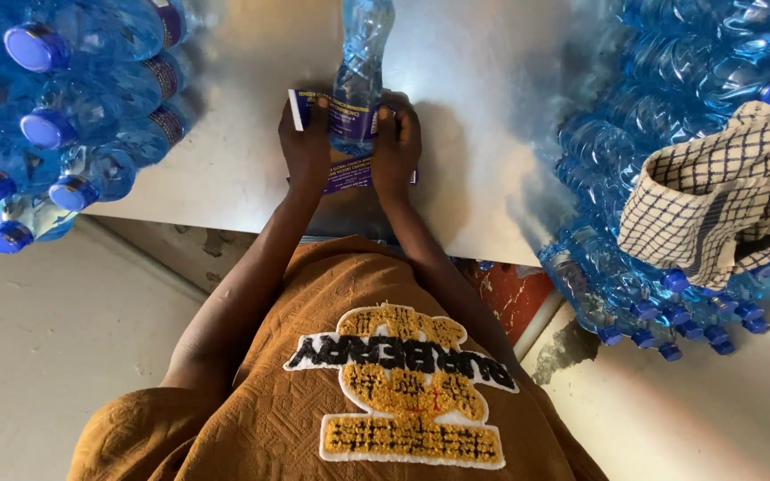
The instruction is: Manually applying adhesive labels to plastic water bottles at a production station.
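A clear blue plastic water bottle lies on a shiny metal table, its base toward me. A purple and white paper label is wrapped partly around the bottle's lower end, its flat part lying on the table under my hands. My left hand presses the label against the bottle's left side. On the bottle's right side my right hand holds the label and bottle. Both hands have their fingers curled over the label.
Stacked blue-capped bottles with purple labels lie at the table's left. A larger pile of unlabelled bottles fills the right, with a checked cloth draped on it. The table's near edge runs just below my hands; concrete floor lies beneath.
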